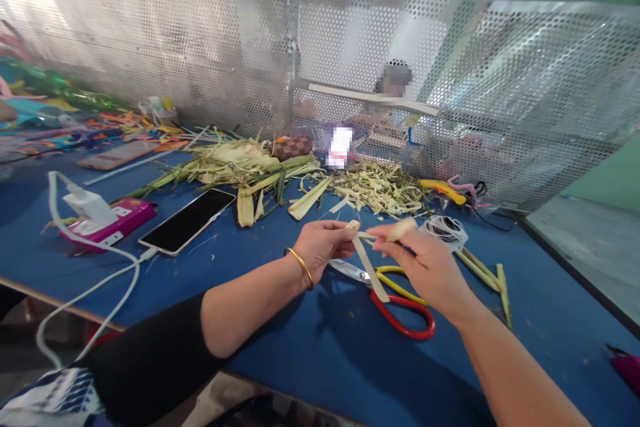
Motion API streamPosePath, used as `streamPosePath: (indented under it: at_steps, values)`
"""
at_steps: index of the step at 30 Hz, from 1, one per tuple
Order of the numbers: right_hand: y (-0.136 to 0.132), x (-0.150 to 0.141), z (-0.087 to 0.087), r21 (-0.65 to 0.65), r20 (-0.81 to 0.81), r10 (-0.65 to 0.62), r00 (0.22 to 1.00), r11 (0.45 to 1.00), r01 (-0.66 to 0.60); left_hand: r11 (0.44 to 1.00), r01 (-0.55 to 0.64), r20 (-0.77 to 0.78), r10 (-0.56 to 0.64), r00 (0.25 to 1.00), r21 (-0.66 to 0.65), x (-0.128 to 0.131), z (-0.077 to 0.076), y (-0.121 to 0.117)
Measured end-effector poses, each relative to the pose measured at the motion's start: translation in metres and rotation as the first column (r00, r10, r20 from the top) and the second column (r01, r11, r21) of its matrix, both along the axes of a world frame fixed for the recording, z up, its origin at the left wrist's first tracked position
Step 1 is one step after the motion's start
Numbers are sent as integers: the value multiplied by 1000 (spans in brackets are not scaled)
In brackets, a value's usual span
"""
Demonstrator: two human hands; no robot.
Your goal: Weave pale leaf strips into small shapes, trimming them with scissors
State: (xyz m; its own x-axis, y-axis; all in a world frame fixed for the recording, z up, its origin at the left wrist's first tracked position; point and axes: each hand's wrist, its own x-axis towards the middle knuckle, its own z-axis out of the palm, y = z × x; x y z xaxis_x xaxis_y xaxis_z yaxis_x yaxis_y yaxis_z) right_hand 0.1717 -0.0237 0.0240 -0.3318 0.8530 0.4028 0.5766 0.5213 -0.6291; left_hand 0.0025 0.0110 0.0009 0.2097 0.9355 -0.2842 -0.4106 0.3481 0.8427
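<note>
Over the blue table, my left hand [325, 243] pinches a pale, flat strip of plant leaf [370, 267], whose long end hangs down. Close on its right, my right hand [417, 253] is closed on a part of the pale strip that runs across from the left hand. A pale piece also sticks up above the right fingers. Beneath both hands lie scissors [407, 317] with one red and one yellow handle loop; the blades are partly hidden by the left hand and the strip. A gold bangle [300, 269] circles my left wrist.
Behind the hands lie a heap of green-yellow leaves [235, 160] and a pile of shredded trimmings [383, 187]. At left are a charging phone [187, 221] and a purple power strip [120, 221]. A white cord coil [445, 232] sits right. A perforated metal screen [200, 40] stands behind; a person is beyond.
</note>
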Motion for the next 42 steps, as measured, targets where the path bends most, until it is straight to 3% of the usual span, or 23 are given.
streamPosePath:
  at_steps: [3,5,13,22,29,35,42]
  values:
    - [-1,-7,-3,-184,-219,-174,960,974,134,996,18,-52,-14,999,91,1,-4,-2]
    - [-1,-10,-4,-210,-257,-223,940,963,171,993,31,-72,-23,997,112,2,-5,-3]
    - [2,-6,-1,-401,-191,-164,968,913,76,998,46,-23,-45,999,51,2,-5,-3]
    - [5,-8,-14,-374,-201,-205,958,920,118,991,91,-63,-85,994,94,3,-7,-6]
    - [5,-13,-14,-482,-249,-288,925,865,139,990,98,-79,-91,993,97,3,-5,-7]
    - [5,-13,-13,-490,-291,-316,903,860,143,990,87,-85,-78,993,109,3,-6,-7]
    - [5,-16,-12,-497,-327,-297,897,861,104,982,103,-197,-71,978,156,5,-4,-8]
